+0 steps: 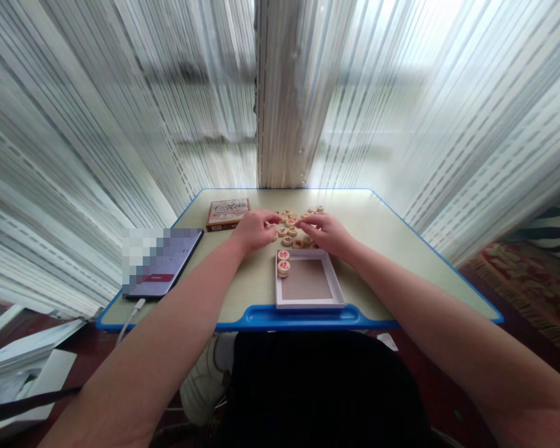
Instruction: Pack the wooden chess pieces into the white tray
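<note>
Several round wooden chess pieces (290, 231) with red and dark characters lie scattered in the middle of the small table (382, 249). My left hand (254, 229) rests among them with fingers curled on a piece at its tip. My right hand (324, 230) reaches in from the right and pinches a piece between thumb and forefinger. Just in front of both hands sits a shallow white box tray (308, 302) with two red-marked pieces (283, 262) in its far left corner.
A brown box lid (228, 213) lies at the table's back left. A tablet (161, 261) with a charging cable sits on the left edge. Sheer curtains surround the table. A patterned rug (532, 280) lies on the floor at right.
</note>
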Tool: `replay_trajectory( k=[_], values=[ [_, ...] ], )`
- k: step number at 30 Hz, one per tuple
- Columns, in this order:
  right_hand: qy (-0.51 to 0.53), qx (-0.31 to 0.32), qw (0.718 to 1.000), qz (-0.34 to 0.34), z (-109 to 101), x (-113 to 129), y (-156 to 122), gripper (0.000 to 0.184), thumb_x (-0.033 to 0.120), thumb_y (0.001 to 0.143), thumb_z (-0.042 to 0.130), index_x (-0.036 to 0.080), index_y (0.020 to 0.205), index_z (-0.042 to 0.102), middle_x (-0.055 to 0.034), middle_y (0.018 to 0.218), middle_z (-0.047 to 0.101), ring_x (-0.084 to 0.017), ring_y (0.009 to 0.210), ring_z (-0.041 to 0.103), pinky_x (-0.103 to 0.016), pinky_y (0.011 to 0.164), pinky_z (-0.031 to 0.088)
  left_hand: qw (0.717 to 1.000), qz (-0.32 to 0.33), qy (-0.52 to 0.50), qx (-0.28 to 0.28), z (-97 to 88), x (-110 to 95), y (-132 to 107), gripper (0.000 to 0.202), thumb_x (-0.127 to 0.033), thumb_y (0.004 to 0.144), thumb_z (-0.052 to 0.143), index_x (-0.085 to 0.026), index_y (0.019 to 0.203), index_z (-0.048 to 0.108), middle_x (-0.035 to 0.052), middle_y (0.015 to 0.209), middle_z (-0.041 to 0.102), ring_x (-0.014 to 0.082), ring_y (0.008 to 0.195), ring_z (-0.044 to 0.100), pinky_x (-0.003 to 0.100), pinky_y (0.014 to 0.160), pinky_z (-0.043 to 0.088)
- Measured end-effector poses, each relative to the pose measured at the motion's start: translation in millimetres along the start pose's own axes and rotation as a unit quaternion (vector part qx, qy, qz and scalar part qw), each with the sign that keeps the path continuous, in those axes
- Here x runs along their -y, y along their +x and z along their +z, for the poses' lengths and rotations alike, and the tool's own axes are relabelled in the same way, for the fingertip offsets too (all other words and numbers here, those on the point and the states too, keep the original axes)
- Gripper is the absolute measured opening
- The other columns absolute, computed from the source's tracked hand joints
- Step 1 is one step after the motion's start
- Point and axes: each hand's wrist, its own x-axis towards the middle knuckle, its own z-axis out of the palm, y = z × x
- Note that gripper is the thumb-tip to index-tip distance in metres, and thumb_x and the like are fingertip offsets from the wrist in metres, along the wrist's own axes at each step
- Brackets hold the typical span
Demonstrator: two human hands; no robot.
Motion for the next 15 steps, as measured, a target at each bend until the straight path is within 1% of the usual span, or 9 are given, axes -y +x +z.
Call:
replay_trajectory(
  k=[2, 3, 5, 7, 9, 11, 13, 15],
  values=[
    [-0.022, 0.035, 0.999, -0.028, 2.9, -1.8, 2.9, 0.034, 0.035, 0.088, 0.044, 0.019, 0.104, 0.069, -0.0070, 0.105, 0.068, -0.022, 0.104, 0.054, -0.036, 0.094, 0.038, 1.000, 0.017, 0.007, 0.006, 4.7, 2.3, 1.5, 0.037, -0.013, 0.068, 0.048, -0.017, 0.098, 0.069, 0.0053, 0.103, 0.069, 0.0176, 0.098, 0.061, 0.028, 0.090, 0.045],
    [-0.030, 0.051, 0.998, -0.038, 3.9, -1.8, 3.4, 0.038, 0.037, 0.089, 0.040, 0.019, 0.107, 0.068, -0.0066, 0.111, 0.066, -0.022, 0.110, 0.051, -0.038, 0.098, 0.035, 1.000, 0.020, 0.013, 0.019, 6.6, 3.3, 2.2, 0.038, -0.012, 0.068, 0.047, -0.017, 0.098, 0.070, 0.0052, 0.106, 0.068, 0.0177, 0.101, 0.060, 0.028, 0.094, 0.044],
    [-0.027, 0.071, 0.996, -0.037, 4.5, -1.1, 3.2, 0.047, 0.042, 0.093, 0.028, 0.020, 0.110, 0.067, -0.0061, 0.115, 0.065, -0.022, 0.115, 0.049, -0.039, 0.102, 0.032, 0.998, 0.021, 0.020, 0.061, 9.0, 5.1, 3.4, 0.037, -0.013, 0.069, 0.047, -0.017, 0.097, 0.070, 0.0047, 0.104, 0.069, 0.0177, 0.099, 0.061, 0.028, 0.093, 0.044],
    [-0.012, 0.072, 0.997, -0.021, 3.6, -0.8, 2.1, 0.057, 0.046, 0.095, 0.019, 0.019, 0.107, 0.068, -0.0068, 0.111, 0.066, -0.021, 0.114, 0.051, -0.038, 0.102, 0.033, 0.996, 0.016, 0.019, 0.089, 9.4, 6.2, 4.0, 0.036, -0.013, 0.069, 0.047, -0.018, 0.095, 0.071, 0.0039, 0.099, 0.070, 0.0170, 0.092, 0.063, 0.028, 0.089, 0.047],
    [-0.003, 0.063, 0.998, -0.014, 2.3, -1.8, 1.4, 0.061, 0.048, 0.094, 0.017, 0.018, 0.107, 0.068, -0.0080, 0.111, 0.066, -0.020, 0.112, 0.053, -0.036, 0.101, 0.034, 0.996, 0.002, 0.012, 0.083, 8.3, 6.7, 4.2, 0.037, -0.011, 0.069, 0.046, -0.018, 0.095, 0.071, 0.0033, 0.096, 0.071, 0.0163, 0.088, 0.064, 0.027, 0.086, 0.048],
    [-0.010, 0.063, 0.998, -0.022, 1.3, -3.6, 1.4, 0.061, 0.049, 0.094, 0.017, 0.018, 0.110, 0.066, -0.0084, 0.118, 0.063, -0.020, 0.114, 0.052, -0.036, 0.102, 0.034, 0.998, -0.012, 0.010, 0.055, 6.5, 7.1, 4.2, 0.040, -0.009, 0.068, 0.044, -0.017, 0.096, 0.071, 0.0033, 0.097, 0.072, 0.0162, 0.090, 0.064, 0.026, 0.087, 0.048],
    [-0.026, 0.085, 0.995, -0.038, 0.6, -5.2, 1.9, 0.060, 0.051, 0.094, 0.017, 0.019, 0.111, 0.065, -0.0081, 0.122, 0.061, -0.020, 0.117, 0.050, -0.035, 0.102, 0.033, 0.999, -0.020, 0.023, 0.037, 4.7, 8.4, 4.1, 0.041, -0.008, 0.067, 0.043, -0.018, 0.096, 0.071, 0.0032, 0.099, 0.071, 0.0164, 0.094, 0.064, 0.027, 0.089, 0.047],
    [-0.040, 0.109, 0.992, -0.041, -0.4, -6.2, 2.3, 0.061, 0.052, 0.094, 0.018, 0.018, 0.108, 0.066, -0.0090, 0.116, 0.064, -0.020, 0.113, 0.053, -0.034, 0.100, 0.035, 0.998, -0.025, 0.044, 0.040, 3.3, 10.6, 3.8, 0.043, -0.006, 0.065, 0.043, -0.019, 0.094, 0.072, 0.0029, 0.099, 0.071, 0.0170, 0.096, 0.064, 0.027, 0.091, 0.046]
  ],
)
